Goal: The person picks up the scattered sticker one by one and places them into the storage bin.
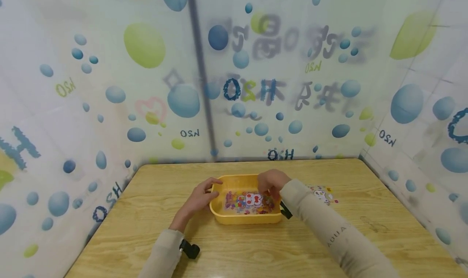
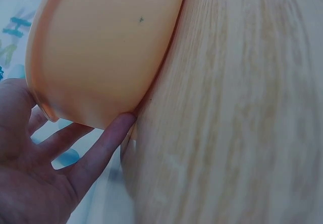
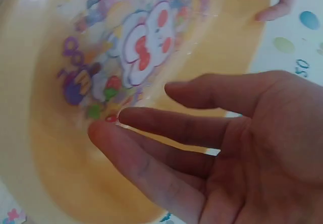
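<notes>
A yellow plastic tub [image 1: 245, 220] with rounded corners stands on the wooden table. On its floor lies a clear sheet [image 1: 252, 201] printed with a white cartoon face, red bow and small colourful figures. My left hand [image 1: 199, 196] holds the tub's left end, with fingers over the rim; in the left wrist view one fingertip [image 2: 125, 119] touches low on the outer wall. My right hand [image 1: 273, 180] reaches into the tub's right side. Its loosely bent fingers [image 3: 146, 168] hold nothing and hover by the sheet's edge in the right wrist view.
Right of the tub, partly behind the right sleeve [image 1: 310, 213], a colourful printed card [image 1: 321, 194] lies on the wooden table [image 1: 226, 253]. A curtain [image 1: 234, 119] with blue and green dots hangs behind the table and along both sides.
</notes>
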Available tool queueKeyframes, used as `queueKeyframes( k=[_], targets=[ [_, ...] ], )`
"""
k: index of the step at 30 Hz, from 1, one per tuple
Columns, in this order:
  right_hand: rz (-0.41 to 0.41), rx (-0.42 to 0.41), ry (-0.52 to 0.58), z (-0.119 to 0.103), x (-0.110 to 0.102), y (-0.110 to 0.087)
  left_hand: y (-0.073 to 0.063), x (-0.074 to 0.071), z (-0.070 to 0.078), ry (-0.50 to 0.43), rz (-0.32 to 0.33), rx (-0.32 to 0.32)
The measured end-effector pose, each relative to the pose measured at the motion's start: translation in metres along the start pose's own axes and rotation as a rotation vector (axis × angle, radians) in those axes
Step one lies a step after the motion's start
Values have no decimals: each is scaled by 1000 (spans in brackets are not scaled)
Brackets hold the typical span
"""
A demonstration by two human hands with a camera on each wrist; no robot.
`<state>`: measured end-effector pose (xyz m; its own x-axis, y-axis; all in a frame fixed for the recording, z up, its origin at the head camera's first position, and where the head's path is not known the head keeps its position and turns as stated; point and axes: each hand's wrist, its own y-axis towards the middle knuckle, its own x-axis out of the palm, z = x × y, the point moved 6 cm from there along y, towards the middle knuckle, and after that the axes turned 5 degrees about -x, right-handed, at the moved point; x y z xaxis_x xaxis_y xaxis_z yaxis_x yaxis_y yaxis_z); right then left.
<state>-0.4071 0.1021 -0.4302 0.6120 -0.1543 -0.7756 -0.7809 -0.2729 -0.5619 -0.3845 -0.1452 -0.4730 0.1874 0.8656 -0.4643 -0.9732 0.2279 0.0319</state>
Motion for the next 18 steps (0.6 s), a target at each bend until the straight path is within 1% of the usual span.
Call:
queueKeyframes(
  k=[3, 5, 10, 12, 14, 18],
  targets=[
    [46, -18, 18, -2, -3, -6, 0, 0, 0, 8, 3, 0],
    [73, -38, 8, -4, -5, -11, 0, 0, 0, 2, -3, -4],
    [146, -102, 26, -6, -11, -30, 0, 1, 0, -16, -17, -13],
    [195, -143, 49, -4, -16, -37, 0, 1, 0, -12, -19, -12],
    [250, -203, 81, 1, -21, -43, 0, 0, 0, -6, -19, -8],
    [358, -307, 168, 18, -32, -51, 0, 0, 0, 3, -13, -2]
  ],
)
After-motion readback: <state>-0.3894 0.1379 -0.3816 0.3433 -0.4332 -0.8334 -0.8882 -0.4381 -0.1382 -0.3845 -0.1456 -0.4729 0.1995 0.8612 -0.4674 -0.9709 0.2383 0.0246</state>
